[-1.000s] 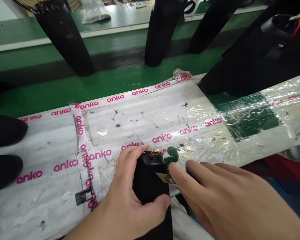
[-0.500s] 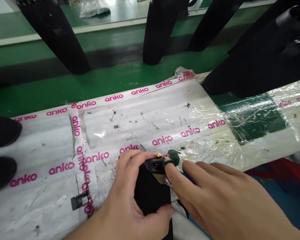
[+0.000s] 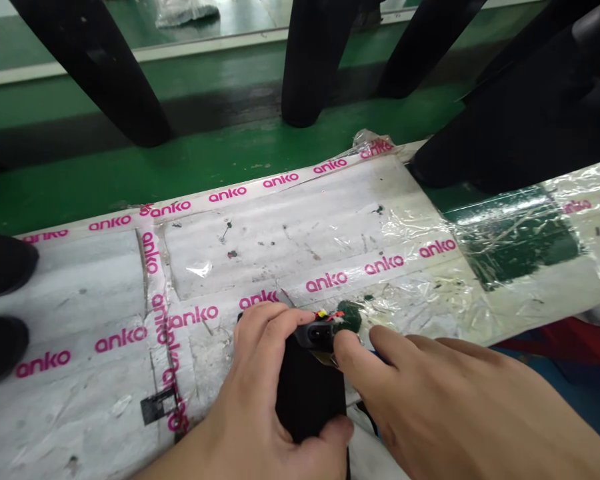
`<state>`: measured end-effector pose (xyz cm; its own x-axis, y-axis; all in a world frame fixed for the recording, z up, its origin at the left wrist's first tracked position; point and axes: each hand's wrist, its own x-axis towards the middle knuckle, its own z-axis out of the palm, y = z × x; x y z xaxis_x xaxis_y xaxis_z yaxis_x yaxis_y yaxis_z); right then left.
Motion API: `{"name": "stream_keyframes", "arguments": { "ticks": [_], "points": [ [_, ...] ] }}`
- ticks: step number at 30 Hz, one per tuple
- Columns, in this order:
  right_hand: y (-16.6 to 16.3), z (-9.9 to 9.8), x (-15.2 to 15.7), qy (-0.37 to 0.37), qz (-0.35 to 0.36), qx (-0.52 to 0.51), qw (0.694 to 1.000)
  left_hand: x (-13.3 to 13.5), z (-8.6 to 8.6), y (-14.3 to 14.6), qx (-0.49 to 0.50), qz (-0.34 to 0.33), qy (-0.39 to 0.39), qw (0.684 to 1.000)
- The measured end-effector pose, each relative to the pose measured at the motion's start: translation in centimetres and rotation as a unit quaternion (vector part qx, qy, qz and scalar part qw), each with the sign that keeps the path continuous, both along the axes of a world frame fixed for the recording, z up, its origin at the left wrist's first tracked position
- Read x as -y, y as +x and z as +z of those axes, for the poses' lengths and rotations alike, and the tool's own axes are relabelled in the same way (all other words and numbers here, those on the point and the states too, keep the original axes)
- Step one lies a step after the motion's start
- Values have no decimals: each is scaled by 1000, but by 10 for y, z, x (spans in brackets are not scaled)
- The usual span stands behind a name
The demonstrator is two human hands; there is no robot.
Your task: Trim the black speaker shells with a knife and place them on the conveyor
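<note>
So the left hand (image 3: 265,393) is wrapped round a black tube (image 3: 313,390), thumb on the near side, fingers over the top end. Right hand's (image 3: 430,383) pinching what looks like a thin blade (image 3: 326,359), mostly hidden by the fingers, right by that same end; can't tell if it's actually touching. Red and yellow wires (image 3: 339,314) poke out just past the left fingertips. Beyond both hands there's a taped-up table (image 3: 280,247), and a dark clip (image 3: 153,408) sits left of the left hand.
</note>
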<state>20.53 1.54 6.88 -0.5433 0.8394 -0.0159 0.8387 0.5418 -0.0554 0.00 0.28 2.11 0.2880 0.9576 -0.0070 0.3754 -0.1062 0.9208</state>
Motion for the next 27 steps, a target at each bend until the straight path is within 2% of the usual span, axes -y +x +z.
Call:
{"name": "stream_keyframes", "arguments": {
  "ticks": [3, 8, 11, 15, 18, 23, 27],
  "points": [
    [-5, 5, -3, -8, 11, 33, 999, -1, 0, 1, -2, 1, -2, 1000],
    [-12, 9, -5, 23, 25, 59, 998, 1, 1, 3, -4, 15, -7, 1000],
    [-15, 15, -11, -30, 34, 65, 997, 1, 5, 2, -6, 13, -16, 1000],
    [-19, 30, -28, -120, 45, 129, 983, -4, 8, -1, 0, 0, -12, 1000],
    [-22, 32, -36, -148, 51, 143, 977, -7, 9, -3, 12, -6, -21, 1000],
    [-14, 20, -30, -105, 48, 142, 983, -7, 7, -3, 21, -10, -41, 999],
    [16, 20, -11, -34, 17, 143, 989, -5, 6, -6, 27, -4, -43, 999]
  ]
}}
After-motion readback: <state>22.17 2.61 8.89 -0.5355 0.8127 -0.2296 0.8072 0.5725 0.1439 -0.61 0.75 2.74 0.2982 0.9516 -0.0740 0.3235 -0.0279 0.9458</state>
